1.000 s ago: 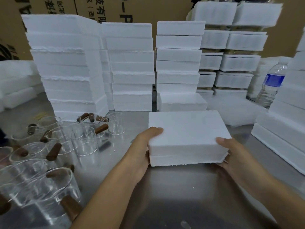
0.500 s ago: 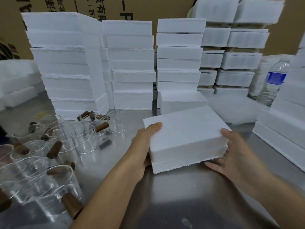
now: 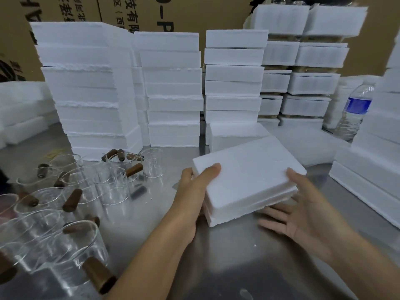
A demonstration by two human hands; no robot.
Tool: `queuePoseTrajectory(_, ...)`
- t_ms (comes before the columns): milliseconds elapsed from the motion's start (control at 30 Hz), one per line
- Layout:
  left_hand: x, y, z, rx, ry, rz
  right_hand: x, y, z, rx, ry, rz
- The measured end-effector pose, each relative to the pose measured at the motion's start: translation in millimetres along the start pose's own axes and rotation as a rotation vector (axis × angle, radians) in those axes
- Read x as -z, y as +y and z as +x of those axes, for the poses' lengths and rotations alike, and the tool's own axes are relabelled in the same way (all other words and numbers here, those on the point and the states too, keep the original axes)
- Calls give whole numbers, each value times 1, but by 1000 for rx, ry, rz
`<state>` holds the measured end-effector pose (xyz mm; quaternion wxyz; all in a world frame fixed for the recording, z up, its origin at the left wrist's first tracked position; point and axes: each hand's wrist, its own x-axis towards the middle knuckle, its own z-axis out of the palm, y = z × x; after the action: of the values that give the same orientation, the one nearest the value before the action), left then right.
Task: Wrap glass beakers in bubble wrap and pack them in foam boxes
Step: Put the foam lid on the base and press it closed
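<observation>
Steel worktop point(image 3: 238, 256), walled at the far side by stacks of white foam boxes point(image 3: 173, 89) before printed cardboard cartons point(image 3: 194, 14); water bottle point(image 3: 355, 111) at far right. Centre, near: one closed foam box point(image 3: 244, 176), tilted, lid-and-base seam visible along its near side. Left hand point(image 3: 194, 191) gripping the box's left end, thumb over the lid, fingers hidden behind it. Right hand point(image 3: 303, 215) spread wide and flat, fingers straight under the near right edge, thumb laid on the lid's rim; supporting rather than clasping. Unwrapped glass beakers point(image 3: 71, 191) with brown handles crowded at near left, well apart from the box. No bubble wrap clearly made out. Step judged: box taken up for opening, packing not yet begun. Next move, by judgement: lid parted from base along the seam, with light, even pressure for fear of breaking the ragged foam edges; then a beaker fetched for wrapping.
</observation>
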<state>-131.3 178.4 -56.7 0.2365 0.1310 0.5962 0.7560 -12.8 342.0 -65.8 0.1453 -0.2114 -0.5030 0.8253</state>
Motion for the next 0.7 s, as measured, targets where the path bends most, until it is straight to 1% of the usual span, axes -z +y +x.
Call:
queuePoseTrajectory(67, -3, -1, 0, -71, -4, 56, -8, 2, 1, 15, 16, -11)
queuePoseTrajectory(133, -5, -1, 0, -125, -7, 65, -18, 0, 4, 73, 49, -40)
queuePoseTrajectory(267, -3, -4, 1, -234, -79, 40, -34, -21, 23, 213, 189, -91)
queuePoseTrajectory(333, -3, -10, 6, -222, -118, 55, -41, -37, 38, 237, 234, -100)
queuePoseTrajectory(467, -4, -19, 16, -163, -112, 74, -61, -77, 77, 235, 310, -6)
queuePoseTrajectory(567, -7, -27, 20, -173, -71, 115, -82, -106, 104, 200, 389, 63)
queuePoseTrajectory(700, -9, -35, 22, -191, -98, 189, -100, -128, 136, 140, 508, -76)
